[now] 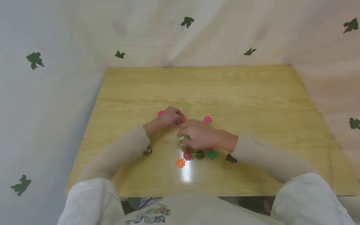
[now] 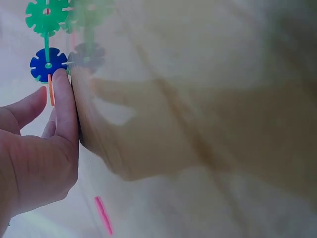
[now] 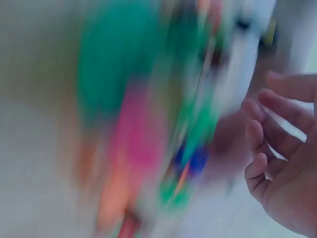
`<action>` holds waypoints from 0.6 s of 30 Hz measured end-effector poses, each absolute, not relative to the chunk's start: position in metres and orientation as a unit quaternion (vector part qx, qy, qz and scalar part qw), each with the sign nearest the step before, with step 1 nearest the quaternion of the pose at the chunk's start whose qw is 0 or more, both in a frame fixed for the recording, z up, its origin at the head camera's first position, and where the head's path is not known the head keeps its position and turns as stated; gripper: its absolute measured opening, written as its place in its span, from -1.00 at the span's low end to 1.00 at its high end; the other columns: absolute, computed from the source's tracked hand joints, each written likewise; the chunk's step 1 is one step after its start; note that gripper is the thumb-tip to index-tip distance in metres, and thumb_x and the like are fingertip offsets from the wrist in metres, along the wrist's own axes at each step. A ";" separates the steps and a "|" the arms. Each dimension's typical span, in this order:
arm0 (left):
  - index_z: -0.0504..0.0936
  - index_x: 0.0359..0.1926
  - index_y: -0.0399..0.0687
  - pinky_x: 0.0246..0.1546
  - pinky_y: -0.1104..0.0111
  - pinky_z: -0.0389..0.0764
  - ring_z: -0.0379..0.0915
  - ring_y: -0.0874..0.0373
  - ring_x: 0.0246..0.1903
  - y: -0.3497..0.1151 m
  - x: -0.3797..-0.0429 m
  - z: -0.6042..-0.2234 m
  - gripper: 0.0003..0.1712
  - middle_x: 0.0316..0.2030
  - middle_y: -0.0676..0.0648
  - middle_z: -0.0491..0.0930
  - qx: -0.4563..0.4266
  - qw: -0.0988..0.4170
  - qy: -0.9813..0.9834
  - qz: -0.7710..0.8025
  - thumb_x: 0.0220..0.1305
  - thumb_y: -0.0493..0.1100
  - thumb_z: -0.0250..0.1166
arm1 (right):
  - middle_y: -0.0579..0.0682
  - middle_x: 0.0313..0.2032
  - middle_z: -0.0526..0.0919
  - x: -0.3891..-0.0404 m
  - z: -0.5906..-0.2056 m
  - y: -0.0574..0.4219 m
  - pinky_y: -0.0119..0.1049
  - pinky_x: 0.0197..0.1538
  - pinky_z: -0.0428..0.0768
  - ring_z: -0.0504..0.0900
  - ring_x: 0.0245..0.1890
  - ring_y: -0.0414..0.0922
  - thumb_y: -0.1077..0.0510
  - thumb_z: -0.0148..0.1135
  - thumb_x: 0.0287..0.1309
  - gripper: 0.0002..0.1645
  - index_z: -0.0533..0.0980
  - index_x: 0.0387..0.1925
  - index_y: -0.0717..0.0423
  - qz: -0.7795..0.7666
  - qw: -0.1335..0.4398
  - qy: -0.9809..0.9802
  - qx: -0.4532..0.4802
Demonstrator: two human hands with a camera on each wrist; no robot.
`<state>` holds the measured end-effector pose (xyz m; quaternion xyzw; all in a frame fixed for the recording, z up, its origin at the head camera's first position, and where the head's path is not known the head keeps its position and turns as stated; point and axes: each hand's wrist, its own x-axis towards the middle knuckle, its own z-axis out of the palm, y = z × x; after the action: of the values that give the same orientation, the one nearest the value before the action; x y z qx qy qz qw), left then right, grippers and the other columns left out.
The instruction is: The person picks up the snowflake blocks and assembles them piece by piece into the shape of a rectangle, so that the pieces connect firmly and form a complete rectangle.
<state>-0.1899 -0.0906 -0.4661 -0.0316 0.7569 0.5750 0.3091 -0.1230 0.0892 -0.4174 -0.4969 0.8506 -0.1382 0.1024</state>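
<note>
Slotted plastic discs are joined into a chain on the table. My left hand [image 1: 171, 116] is at its far side. In the left wrist view its thumb and forefinger lie on either side of an orange disc [image 2: 51, 90], seen edge-on, and pinch it. The forefinger's tip is at the blue disc [image 2: 48, 65] joined to it, below a green disc [image 2: 47, 16]. My right hand [image 1: 198, 134] is over the middle of the chain in the head view. Its fingers are loosely bent and hold nothing in the right wrist view, where the discs are blurred.
A loose orange disc [image 1: 181, 162] lies near the chain's front end, by a dark red disc [image 1: 187, 155]. Pink discs are at the left hand [image 1: 160, 113] and at the right [image 1: 207, 119]. Dark wrist straps lie below both forearms. Patterned cloth walls border the wooden table [image 1: 225, 90].
</note>
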 end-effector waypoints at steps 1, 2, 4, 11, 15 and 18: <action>0.63 -0.05 -0.46 -0.34 0.33 0.78 0.68 0.12 -0.50 -0.090 -0.191 -0.466 -0.77 -0.33 -0.25 0.71 -0.031 0.316 0.756 0.572 0.33 -0.35 0.32 | -0.07 -0.04 0.69 -0.108 -0.418 0.086 -0.19 0.07 0.61 0.58 -0.02 -0.07 0.08 0.35 0.21 -0.73 0.68 -0.06 0.02 -0.123 0.098 0.831 -0.533; 0.63 -0.05 -0.45 -0.34 0.34 0.78 0.68 0.11 -0.49 -0.089 -0.191 -0.466 -0.77 -0.33 -0.24 0.72 -0.030 0.322 0.755 0.571 0.34 -0.34 0.32 | -0.11 -0.09 0.68 -0.095 -0.420 0.082 -0.24 0.01 0.59 0.56 -0.07 -0.10 0.06 0.36 0.17 -0.74 0.68 -0.09 -0.02 -0.099 0.092 0.811 -0.569; 0.63 -0.04 -0.43 -0.34 0.34 0.78 0.69 0.10 -0.49 -0.088 -0.191 -0.465 -0.77 -0.32 -0.25 0.72 -0.034 0.331 0.749 0.574 0.36 -0.32 0.32 | -0.18 -0.23 0.62 -0.073 -0.426 0.075 -0.30 -0.20 0.51 0.46 -0.22 -0.15 0.00 0.37 0.08 -0.78 0.67 -0.18 -0.13 -0.031 0.060 0.783 -0.618; 0.62 -0.03 -0.40 -0.31 0.35 0.78 0.69 0.11 -0.45 -0.086 -0.185 -0.458 -0.78 -0.30 -0.24 0.71 -0.038 0.330 0.754 0.567 0.41 -0.30 0.28 | -0.18 -0.33 0.55 -0.049 -0.440 0.065 -0.36 -0.40 0.33 0.37 -0.36 -0.16 -0.08 0.29 0.22 -0.85 0.63 -0.30 -0.14 0.072 -0.016 0.760 -0.646; 0.60 0.01 -0.39 -0.30 0.35 0.78 0.69 0.11 -0.45 -0.086 -0.186 -0.458 -0.76 -0.28 -0.25 0.71 -0.034 0.332 0.755 0.564 0.41 -0.31 0.27 | -0.18 -0.34 0.54 -0.055 -0.447 0.061 -0.35 -0.36 0.37 0.37 -0.36 -0.17 -0.01 0.37 0.13 -0.90 0.62 -0.34 -0.15 0.053 0.007 0.767 -0.640; 0.60 0.02 -0.40 -0.30 0.36 0.78 0.69 0.12 -0.45 -0.087 -0.187 -0.460 -0.75 -0.28 -0.24 0.71 -0.032 0.329 0.758 0.563 0.40 -0.31 0.28 | -0.20 -0.40 0.50 -0.063 -0.449 0.059 -0.37 -0.34 0.43 0.38 -0.40 -0.20 0.15 0.40 0.01 -0.87 0.58 -0.45 -0.14 -0.013 0.063 0.774 -0.629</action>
<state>-0.1874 -0.0872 -0.4604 -0.0321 0.7575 0.5632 0.3286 -0.0634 0.0592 -0.4485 -0.6294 0.7744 -0.0134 0.0634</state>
